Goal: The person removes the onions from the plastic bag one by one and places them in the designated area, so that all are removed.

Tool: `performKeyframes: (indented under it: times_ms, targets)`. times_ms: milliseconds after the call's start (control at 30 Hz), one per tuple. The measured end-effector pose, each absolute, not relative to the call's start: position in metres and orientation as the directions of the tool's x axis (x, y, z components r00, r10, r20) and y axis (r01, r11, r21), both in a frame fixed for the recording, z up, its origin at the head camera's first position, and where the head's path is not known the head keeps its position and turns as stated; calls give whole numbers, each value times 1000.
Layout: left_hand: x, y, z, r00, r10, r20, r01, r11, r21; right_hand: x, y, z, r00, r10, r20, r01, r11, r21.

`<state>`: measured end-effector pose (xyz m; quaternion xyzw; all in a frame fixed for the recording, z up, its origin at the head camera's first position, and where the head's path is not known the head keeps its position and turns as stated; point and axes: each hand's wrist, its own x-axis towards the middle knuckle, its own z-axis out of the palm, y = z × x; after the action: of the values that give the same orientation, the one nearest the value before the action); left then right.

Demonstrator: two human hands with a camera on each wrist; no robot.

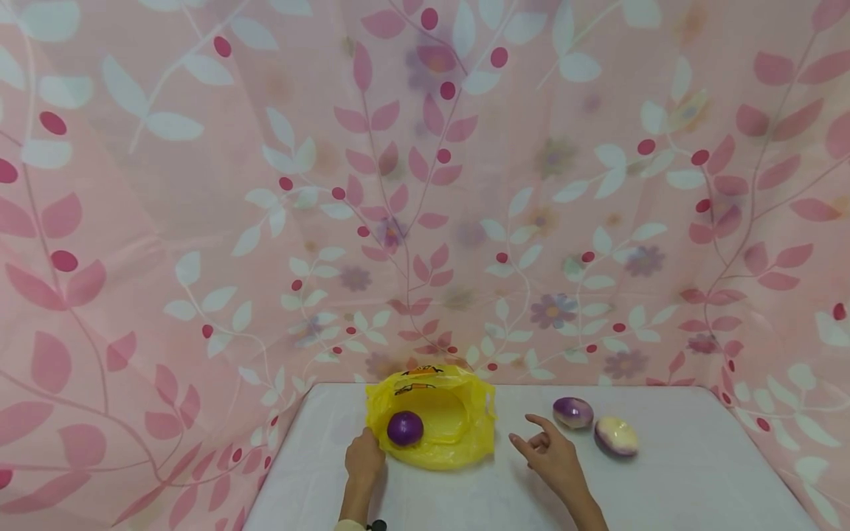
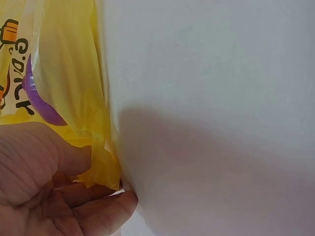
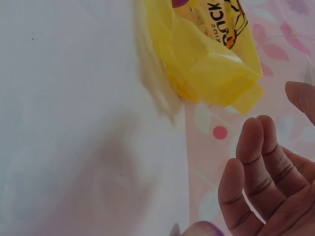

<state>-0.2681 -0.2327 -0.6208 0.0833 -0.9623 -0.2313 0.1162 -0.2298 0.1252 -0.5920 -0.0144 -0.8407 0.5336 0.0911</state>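
Note:
A yellow plastic bag (image 1: 438, 456) with printed lettering lies with its mouth spread wide on the table. My left hand (image 1: 364, 456) pinches the bag's left edge; in the left wrist view, thumb and fingers close round the thin yellow film (image 2: 104, 164). Inside the mouth, near that hand, sits a glossy round purple object (image 1: 405, 429). To the right of the bag, my right hand (image 1: 553, 457) is held with fingers loosely bent and nothing in them. Beyond it lie two shiny purple-and-white egg-shaped objects, one purple side up (image 1: 572, 413), the other showing its pale side (image 1: 616, 436).
The white-covered table (image 1: 690, 472) ends at the back against a pink curtain (image 1: 425, 221) printed with leaves and flowers. More of this cloth hangs at both sides. A dark round thing (image 1: 377, 525) shows at the left wrist.

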Motion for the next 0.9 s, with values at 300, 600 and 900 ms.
performKeyframes:
  times_ms: [300,600,900]
  targets:
    - [-269,-232,-621,-964,-224,144,-134,877,462,-231,115,-591,-984,108,140,-86,404,-911]
    - [-269,-232,-620,-962,-217,165,-120,882,456,-234,106,-594,-989,91,120,-74,401,-913]
    - [-269,-234,-622,-964,-214,160,-118,879,462,-238,94,-594,-995,51,88,-63,367,-928]
